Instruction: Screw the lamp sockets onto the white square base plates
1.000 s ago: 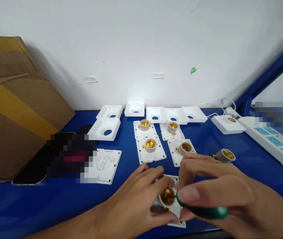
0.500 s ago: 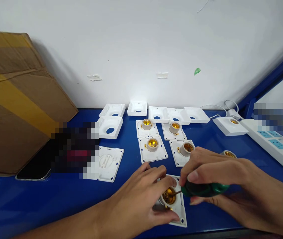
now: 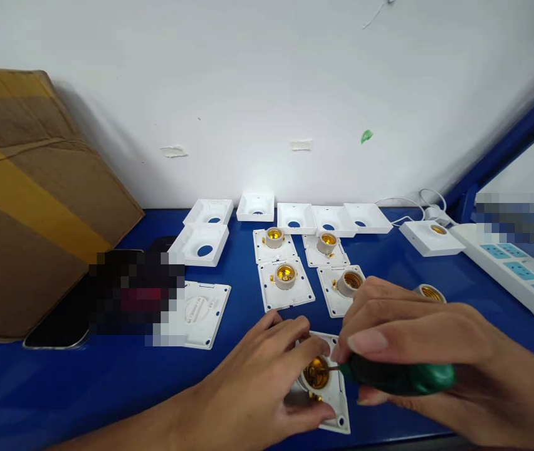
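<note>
My left hand is wrapped round a lamp socket with a brass thread, which sits on a square white base plate at the table's front edge. The socket tilts toward the right. In my right hand is a screwdriver with a green and black handle, held nearly level. Its thin shaft reaches into the socket's brass opening; the tip is hard to make out there. Behind my hands lie several more base plates with sockets, among them one plate and another.
Several white covers with round holes line the wall. A bare white plate lies left, beside a phone and a cardboard box. To the right are a power strip, a cover with a socket and another socket.
The screwdriver handle has swung a little lower and to the right, and my right hand has turned with it. My left hand keeps its hold on the socket. The whole view has shifted slightly.
</note>
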Tool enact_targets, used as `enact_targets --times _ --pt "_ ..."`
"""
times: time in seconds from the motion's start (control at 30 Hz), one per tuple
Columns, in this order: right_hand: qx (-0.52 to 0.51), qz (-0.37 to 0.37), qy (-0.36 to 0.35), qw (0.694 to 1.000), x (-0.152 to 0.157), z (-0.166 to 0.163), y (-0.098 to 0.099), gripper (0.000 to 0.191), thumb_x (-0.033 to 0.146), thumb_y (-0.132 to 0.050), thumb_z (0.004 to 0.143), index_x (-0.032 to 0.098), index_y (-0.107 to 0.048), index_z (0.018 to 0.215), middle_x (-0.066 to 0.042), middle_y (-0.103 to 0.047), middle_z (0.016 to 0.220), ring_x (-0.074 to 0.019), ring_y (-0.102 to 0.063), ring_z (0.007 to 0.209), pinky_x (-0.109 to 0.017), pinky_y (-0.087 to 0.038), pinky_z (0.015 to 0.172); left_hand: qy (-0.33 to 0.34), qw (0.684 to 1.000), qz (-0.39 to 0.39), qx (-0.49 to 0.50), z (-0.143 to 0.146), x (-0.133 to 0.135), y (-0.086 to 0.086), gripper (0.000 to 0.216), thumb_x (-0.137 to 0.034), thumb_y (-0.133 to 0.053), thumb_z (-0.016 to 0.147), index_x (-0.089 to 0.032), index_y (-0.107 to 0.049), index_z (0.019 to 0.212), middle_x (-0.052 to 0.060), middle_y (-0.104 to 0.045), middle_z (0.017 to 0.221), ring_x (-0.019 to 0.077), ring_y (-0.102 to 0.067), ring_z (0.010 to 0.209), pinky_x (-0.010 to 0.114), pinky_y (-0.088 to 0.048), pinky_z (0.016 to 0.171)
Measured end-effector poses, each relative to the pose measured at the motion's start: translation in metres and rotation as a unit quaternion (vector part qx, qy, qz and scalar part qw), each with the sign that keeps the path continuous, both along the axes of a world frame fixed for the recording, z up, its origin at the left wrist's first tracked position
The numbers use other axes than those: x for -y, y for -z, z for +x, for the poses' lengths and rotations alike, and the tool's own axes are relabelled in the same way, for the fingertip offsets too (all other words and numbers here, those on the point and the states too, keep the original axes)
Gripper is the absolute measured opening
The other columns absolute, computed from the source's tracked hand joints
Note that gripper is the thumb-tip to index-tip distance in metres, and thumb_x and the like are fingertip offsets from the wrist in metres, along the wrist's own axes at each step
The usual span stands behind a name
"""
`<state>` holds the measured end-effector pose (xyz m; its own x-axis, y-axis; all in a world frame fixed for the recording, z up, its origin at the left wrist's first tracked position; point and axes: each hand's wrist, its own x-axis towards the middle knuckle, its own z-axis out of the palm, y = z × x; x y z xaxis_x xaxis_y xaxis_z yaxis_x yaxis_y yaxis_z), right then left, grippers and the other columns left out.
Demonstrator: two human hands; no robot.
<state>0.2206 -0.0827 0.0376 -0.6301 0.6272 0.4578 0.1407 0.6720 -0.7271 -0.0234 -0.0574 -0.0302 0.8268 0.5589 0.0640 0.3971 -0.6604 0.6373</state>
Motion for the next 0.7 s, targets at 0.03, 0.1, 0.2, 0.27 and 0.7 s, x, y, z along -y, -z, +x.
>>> enact_targets --times 0.03,0.1,0.2,0.27,0.7 --pt "-0.021 -0.005 0.005 1.0 0.001 0.001 0.001 0.076 -0.001 -0.07 0.093 0.032 -0.046 0.156 -0.002 -0.074 0.115 -0.0175 -0.069 0.1 -0.04 -0.057 0.097 -0.004 1.0 -0.001 0.007 0.0 0.0 0.0 0.034 -0.039 -0.078 0.093 -0.029 -0.063 0.122 0.0 -0.068 0.113 0.0257 -0.067 0.107 0.044 -0.043 0.107" --pt "-0.057 -0.01 0.017 0.998 0.002 0.001 0.004 0.081 -0.006 -0.072 0.087 0.032 -0.048 0.155 -0.002 -0.074 0.118 -0.0191 -0.07 0.101 -0.04 -0.059 0.094 -0.013 1.0 -0.009 0.027 -0.001 0.0 -0.002 0.038 -0.034 -0.079 0.091 -0.03 -0.061 0.124 -0.001 -0.069 0.114 0.0244 -0.066 0.109 0.042 -0.042 0.108" --pt "-0.074 -0.008 0.031 0.997 0.003 0.001 0.006 0.084 -0.008 -0.073 0.086 0.033 -0.048 0.155 -0.002 -0.075 0.121 -0.0206 -0.072 0.103 -0.042 -0.061 0.096 -0.012 0.998 -0.038 0.049 -0.001 -0.002 -0.007 0.046 -0.025 -0.082 0.082 -0.029 -0.06 0.122 -0.003 -0.07 0.115 0.0232 -0.065 0.112 0.039 -0.039 0.111" --pt "-0.067 -0.002 0.03 0.997 0.002 0.0 0.007 0.083 -0.008 -0.072 0.086 0.032 -0.048 0.155 -0.003 -0.074 0.127 -0.0213 -0.072 0.106 -0.043 -0.061 0.097 -0.008 0.997 -0.052 0.05 -0.001 -0.004 -0.011 0.045 -0.019 -0.08 0.08 -0.028 -0.06 0.119 -0.003 -0.071 0.115 0.024 -0.064 0.116 0.039 -0.038 0.112" --pt "-0.039 0.026 0.066 0.997 0.0 0.002 0.014 0.081 -0.007 -0.069 0.084 0.029 -0.048 0.153 -0.004 -0.071 0.137 -0.0221 -0.071 0.113 -0.046 -0.06 0.104 0.016 0.992 -0.104 0.07 -0.005 -0.01 -0.015 0.05 -0.007 -0.071 0.079 -0.027 -0.061 0.123 0.001 -0.068 0.12 0.0249 -0.058 0.124 0.041 -0.04 0.117"
